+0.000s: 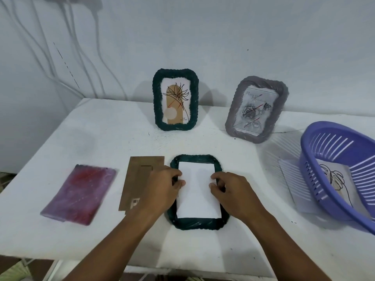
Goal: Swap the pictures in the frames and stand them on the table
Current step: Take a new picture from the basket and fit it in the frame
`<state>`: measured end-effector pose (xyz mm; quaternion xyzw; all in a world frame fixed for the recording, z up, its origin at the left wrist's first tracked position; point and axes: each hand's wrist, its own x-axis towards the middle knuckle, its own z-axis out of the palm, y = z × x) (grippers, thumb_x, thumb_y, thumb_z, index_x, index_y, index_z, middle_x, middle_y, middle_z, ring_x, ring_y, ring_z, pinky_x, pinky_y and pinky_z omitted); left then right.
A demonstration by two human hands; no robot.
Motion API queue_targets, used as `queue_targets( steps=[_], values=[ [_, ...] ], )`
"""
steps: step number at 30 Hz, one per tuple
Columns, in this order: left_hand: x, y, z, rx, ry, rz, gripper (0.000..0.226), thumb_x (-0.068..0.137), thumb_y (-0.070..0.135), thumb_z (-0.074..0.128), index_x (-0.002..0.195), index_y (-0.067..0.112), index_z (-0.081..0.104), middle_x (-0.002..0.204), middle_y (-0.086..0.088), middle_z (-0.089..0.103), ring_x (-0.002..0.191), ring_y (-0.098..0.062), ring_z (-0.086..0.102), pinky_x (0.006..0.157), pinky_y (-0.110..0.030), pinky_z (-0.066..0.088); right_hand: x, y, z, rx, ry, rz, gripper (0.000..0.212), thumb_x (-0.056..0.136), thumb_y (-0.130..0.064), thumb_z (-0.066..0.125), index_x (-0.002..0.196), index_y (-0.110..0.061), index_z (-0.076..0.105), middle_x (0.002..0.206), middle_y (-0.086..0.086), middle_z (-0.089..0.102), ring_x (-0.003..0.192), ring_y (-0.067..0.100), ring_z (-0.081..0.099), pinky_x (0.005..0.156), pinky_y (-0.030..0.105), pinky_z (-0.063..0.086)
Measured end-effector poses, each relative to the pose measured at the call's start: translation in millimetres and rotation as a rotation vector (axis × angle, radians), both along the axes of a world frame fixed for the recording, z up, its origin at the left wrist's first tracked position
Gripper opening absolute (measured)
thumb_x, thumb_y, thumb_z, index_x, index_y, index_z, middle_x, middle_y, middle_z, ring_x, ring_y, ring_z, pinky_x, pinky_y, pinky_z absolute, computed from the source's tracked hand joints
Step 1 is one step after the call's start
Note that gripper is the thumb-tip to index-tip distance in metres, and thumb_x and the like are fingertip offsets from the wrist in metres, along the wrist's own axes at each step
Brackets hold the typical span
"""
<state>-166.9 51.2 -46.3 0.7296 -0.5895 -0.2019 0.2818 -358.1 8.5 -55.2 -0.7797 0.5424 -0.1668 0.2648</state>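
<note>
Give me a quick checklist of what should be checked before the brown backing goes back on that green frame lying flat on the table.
1. White sheet seated inside the face-down green frame: not ok, its lower right corner overlaps the rim.
2. Both hands on the sheet: ok, left hand and right hand pinch its side edges.
3. Picture facing down: cannot tell, only a blank white side shows.
4. Backing board within reach: ok, it lies just left of the frame.
5. Room at the back to stand it: ok, a gap shows between the standing green frame and the grey frame.
</note>
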Motion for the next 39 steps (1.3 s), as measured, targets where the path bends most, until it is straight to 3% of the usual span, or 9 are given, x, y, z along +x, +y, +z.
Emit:
queue_targets(
  steps=[6,14,23,33,37,39],
  values=[
    [-1,-6,-9,0.036,-0.028,0.011,0.029,0.087,0.022,0.067,0.113,0.010,0.068,0.107,-0.005,0.068,0.089,-0.014,0.061,0.076,-0.011,0.039,3,-2,0,-0.023,0.067,0.022,0.030,0.092,-0.034,0.053,0.120,-0.024,0.059,0.079,-0.012,0.052,0.081,0.009,0.049,0.074,0.026,0.044],
    [-1,-5,-10,0.046,-0.063,0.015,0.030,0.088,0.022,0.066,0.115,0.011,0.067,0.110,-0.005,0.068,0.094,-0.015,0.061,0.079,-0.012,0.038,5,0,2,-0.070,0.112,0.051,0.033,0.094,-0.035,0.050,0.125,-0.024,0.056,0.088,-0.011,0.045,0.093,0.015,0.054,0.076,0.027,0.042],
    [-2,-9,-6,0.079,-0.101,-0.005,0.030,0.091,0.022,0.061,0.119,0.012,0.065,0.113,-0.006,0.065,0.097,-0.016,0.060,0.074,-0.010,0.034,7,-2,0,-0.083,0.112,0.035,0.035,0.094,-0.037,0.049,0.126,-0.025,0.055,0.102,-0.003,0.059,0.095,0.016,0.054,0.075,0.026,0.042],
    [0,-11,-5,0.072,-0.114,-0.032,0.028,0.092,0.017,0.059,0.119,0.009,0.064,0.115,-0.008,0.065,0.095,-0.016,0.060,0.067,-0.007,0.031,8,-5,0,-0.069,0.156,0.040,0.035,0.095,-0.037,0.048,0.127,-0.027,0.055,0.106,-0.003,0.059,0.095,0.016,0.055,0.077,0.028,0.044],
    [-1,-11,-4,0.080,-0.108,-0.058,0.024,0.093,0.013,0.058,0.114,0.004,0.066,0.107,-0.011,0.066,0.074,-0.013,0.057,0.059,-0.005,0.035,8,-5,0,-0.062,0.163,0.040,0.035,0.095,-0.037,0.048,0.127,-0.027,0.055,0.105,-0.002,0.058,0.095,0.017,0.055,0.076,0.028,0.044],
    [-1,-11,-4,0.068,-0.117,-0.061,0.026,0.093,0.014,0.058,0.116,0.006,0.065,0.109,-0.010,0.066,0.074,-0.009,0.053,0.061,-0.007,0.034,8,-5,0,-0.063,0.171,0.038,0.035,0.095,-0.037,0.048,0.127,-0.027,0.055,0.103,-0.003,0.058,0.094,0.017,0.055,0.076,0.029,0.045]
  ],
)
